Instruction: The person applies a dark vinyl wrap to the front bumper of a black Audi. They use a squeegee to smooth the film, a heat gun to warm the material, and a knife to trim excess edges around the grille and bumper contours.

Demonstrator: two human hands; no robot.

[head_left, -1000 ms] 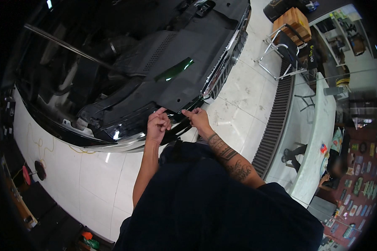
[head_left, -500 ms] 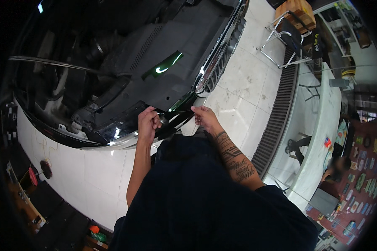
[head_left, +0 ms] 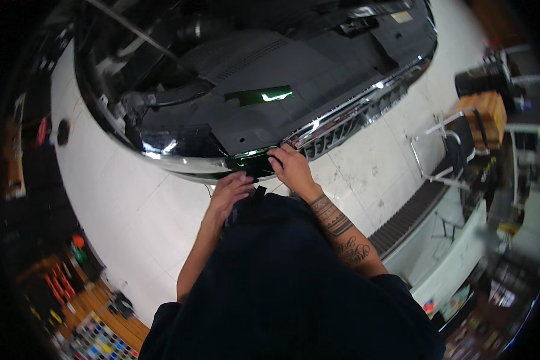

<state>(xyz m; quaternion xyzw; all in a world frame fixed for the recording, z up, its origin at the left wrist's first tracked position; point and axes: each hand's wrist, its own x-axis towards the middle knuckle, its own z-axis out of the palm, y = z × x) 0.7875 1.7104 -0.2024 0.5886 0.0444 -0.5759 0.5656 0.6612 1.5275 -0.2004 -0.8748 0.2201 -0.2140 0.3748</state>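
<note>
My left hand (head_left: 231,193), slightly blurred, is at the car's front edge, fingers bent and close together; what they hold is hard to make out. My right hand (head_left: 294,171) is a little higher and further right, its fingertips on a glossy dark green strip (head_left: 255,161) at the bumper edge beside the headlamp (head_left: 168,147). Another green glossy strip (head_left: 243,98) lies on the dark plastic panel (head_left: 336,72) of the open engine bay. The chrome grille (head_left: 354,114) runs off to the right of my right hand.
Tiled floor (head_left: 132,210) surrounds the bumper. A folding chair (head_left: 438,159) and a wooden box (head_left: 483,120) stand at right, beside a dark grate (head_left: 402,222) and a pale counter (head_left: 456,258). A wooden table (head_left: 87,297) with small coloured items sits lower left.
My view has turned, so the car now lies more horizontally. My left hand has dropped slightly below my right, which has turned palm-down over the strip at the bumper edge.
</note>
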